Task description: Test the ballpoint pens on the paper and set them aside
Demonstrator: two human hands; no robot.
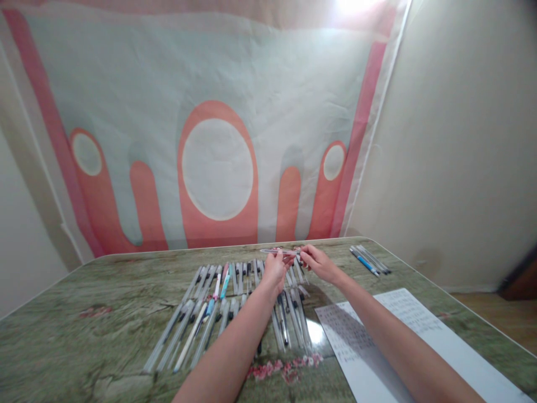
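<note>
Above the far part of the table, my left hand (pixel 276 270) is closed around a slim clear pen (pixel 267 251), which lies roughly level and points left. My right hand (pixel 318 263) pinches the pen's right end. Beneath and around both hands lie two rough rows of pens, most of them clear with dark grips or caps. Among these are a pink-and-white pen (pixel 217 285), a teal pen (pixel 225 282) and a cream-coloured pen (pixel 189 338). My left forearm hides part of the front row.
A sheet of paper with handwriting (pixel 403 324) lies at the right, partly under my right forearm. Near the far right corner is a small group of pens, one of them blue (pixel 364 261). A printed cloth (pixel 218 67) hangs behind the table (pixel 84 347).
</note>
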